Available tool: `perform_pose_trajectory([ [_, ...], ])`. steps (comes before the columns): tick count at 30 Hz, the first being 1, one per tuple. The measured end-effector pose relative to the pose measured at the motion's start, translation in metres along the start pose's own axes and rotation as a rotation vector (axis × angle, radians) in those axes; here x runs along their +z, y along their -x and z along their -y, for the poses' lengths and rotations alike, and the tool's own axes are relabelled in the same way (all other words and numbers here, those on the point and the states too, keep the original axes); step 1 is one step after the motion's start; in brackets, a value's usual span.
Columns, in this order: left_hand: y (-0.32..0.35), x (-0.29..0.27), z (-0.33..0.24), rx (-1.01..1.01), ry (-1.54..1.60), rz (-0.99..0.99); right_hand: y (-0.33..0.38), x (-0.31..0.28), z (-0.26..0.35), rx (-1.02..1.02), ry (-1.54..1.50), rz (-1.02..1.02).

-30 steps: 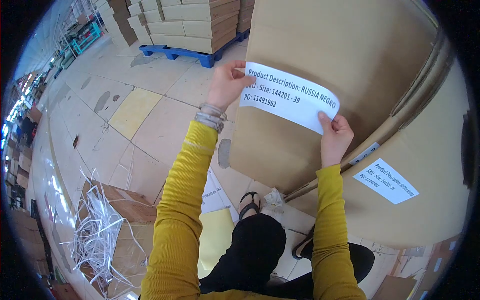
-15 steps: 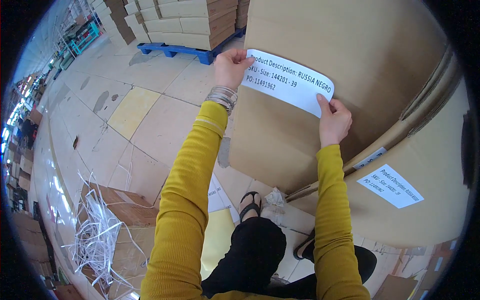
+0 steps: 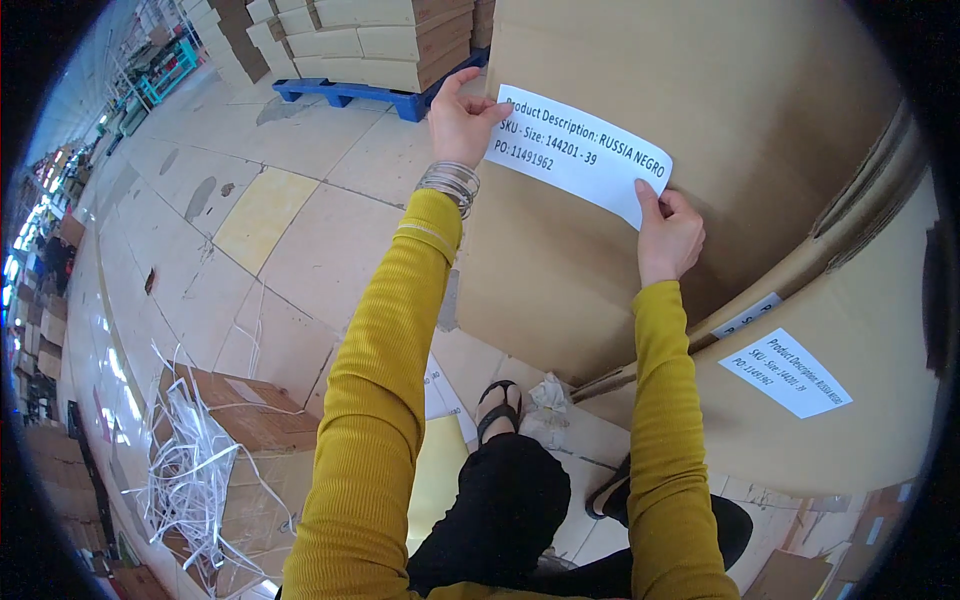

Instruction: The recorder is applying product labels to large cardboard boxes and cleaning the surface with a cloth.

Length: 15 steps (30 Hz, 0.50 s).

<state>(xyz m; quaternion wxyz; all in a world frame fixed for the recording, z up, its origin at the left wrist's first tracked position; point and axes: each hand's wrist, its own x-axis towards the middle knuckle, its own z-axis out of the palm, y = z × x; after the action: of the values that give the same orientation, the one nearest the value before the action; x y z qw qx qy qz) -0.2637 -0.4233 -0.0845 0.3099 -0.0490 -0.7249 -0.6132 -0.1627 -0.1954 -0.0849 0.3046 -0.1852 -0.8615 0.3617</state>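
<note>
A white printed label [image 3: 580,150] is stretched between my hands against a big brown cardboard sheet [image 3: 560,270]. My left hand [image 3: 466,120] pinches its upper left corner with thumb and forefinger, close to the sheet's left edge. The label's right end is under the thumb of my right hand [image 3: 670,235], whose fingers curl closed. The label bows slightly along its length; I cannot tell whether it sticks to the cardboard. To the right, another brown cardboard piece [image 3: 800,450] bears a similar white label [image 3: 786,372].
A cardboard box [image 3: 250,425] full of white strapping strips [image 3: 190,470] stands at lower left. White label sheets [image 3: 440,390] and yellow paper [image 3: 436,470] lie beside my foot. Stacked cartons [image 3: 365,45] rest on a blue pallet [image 3: 345,92] farther off. Tiled floor spreads to the left.
My left hand has shifted slightly up, its fingers lifting and spreading a little more. The label has risen slightly at its left end, and my right hand has moved up a bit.
</note>
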Motion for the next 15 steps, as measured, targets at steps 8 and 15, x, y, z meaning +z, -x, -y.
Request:
perform_pose_trajectory([
  [8, 0.008, 0.005, -0.002, 0.037, -0.027, -0.079, 0.000, -0.001, 0.002, -0.019, 0.070, 0.012],
  [15, 0.017, 0.002, 0.024, 0.169, 0.059, -0.146, -0.003, 0.001, -0.013, -0.171, 0.313, -0.006],
])
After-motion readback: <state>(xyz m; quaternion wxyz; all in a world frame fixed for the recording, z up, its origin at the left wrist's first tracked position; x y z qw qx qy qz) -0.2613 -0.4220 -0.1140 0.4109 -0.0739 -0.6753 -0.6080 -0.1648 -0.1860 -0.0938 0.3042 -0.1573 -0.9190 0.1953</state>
